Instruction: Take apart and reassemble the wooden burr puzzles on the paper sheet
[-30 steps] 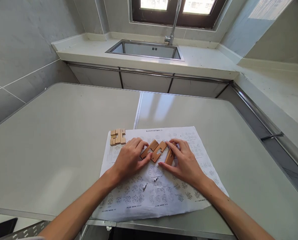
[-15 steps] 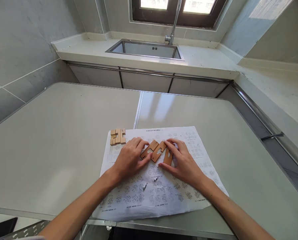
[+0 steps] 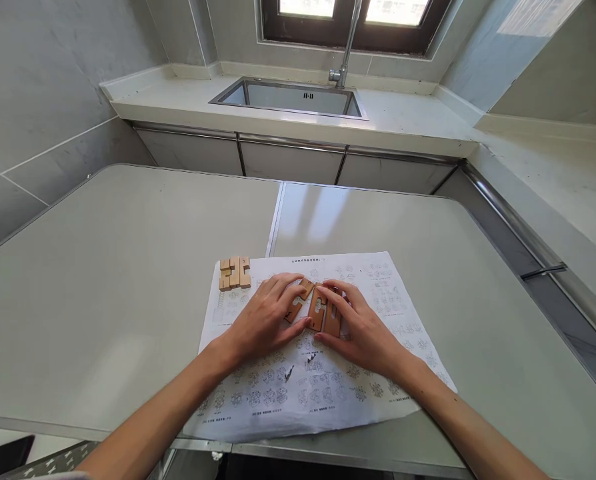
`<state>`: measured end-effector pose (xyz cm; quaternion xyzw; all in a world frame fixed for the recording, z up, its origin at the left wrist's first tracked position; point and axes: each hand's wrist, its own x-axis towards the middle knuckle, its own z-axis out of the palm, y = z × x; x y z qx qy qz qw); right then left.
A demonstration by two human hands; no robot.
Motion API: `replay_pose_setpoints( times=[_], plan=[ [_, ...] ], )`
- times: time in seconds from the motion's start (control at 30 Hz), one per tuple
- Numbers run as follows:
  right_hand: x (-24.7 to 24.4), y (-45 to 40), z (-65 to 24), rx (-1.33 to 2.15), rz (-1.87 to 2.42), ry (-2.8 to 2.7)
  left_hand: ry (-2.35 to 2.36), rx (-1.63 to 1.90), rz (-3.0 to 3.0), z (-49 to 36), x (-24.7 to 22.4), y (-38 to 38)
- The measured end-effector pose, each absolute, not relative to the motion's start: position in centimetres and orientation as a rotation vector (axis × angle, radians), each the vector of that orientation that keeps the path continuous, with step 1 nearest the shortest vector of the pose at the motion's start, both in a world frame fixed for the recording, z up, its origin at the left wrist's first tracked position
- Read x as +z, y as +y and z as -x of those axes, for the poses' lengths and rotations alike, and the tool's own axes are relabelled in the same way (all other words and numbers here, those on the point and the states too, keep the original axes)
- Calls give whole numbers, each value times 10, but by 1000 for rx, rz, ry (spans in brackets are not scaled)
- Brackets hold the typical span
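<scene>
A pale table [image 3: 128,267] carries a printed sheet [image 3: 328,415] — on that, light blocks [image 3: 235,275] and brown blocks [image 3: 333,323].

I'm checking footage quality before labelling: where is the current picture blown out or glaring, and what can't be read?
Head view: the window panes burn out nearly to white; pale glare patches mark the table; small print on the paper is unreadable, though the darker wooden pieces look fairly crisp.

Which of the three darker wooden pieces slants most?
The leftmost piece, partly behind the left hand; the middle piece and rightmost piece lie straighter, side by side.
</scene>
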<state>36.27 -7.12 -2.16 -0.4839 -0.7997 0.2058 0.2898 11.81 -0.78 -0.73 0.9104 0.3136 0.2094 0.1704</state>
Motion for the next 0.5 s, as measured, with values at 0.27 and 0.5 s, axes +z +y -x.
replay_pose_setpoints(
  times=[0.27, 0.5],
  plan=[
    [-18, -72, -362, 573, 1261, -2153, 844, 612, -2571, -117, -7, -8],
    [-22, -73, -363, 654, 1239, -2167, 805, 621, -2608, -117, -4, -8]
  ],
)
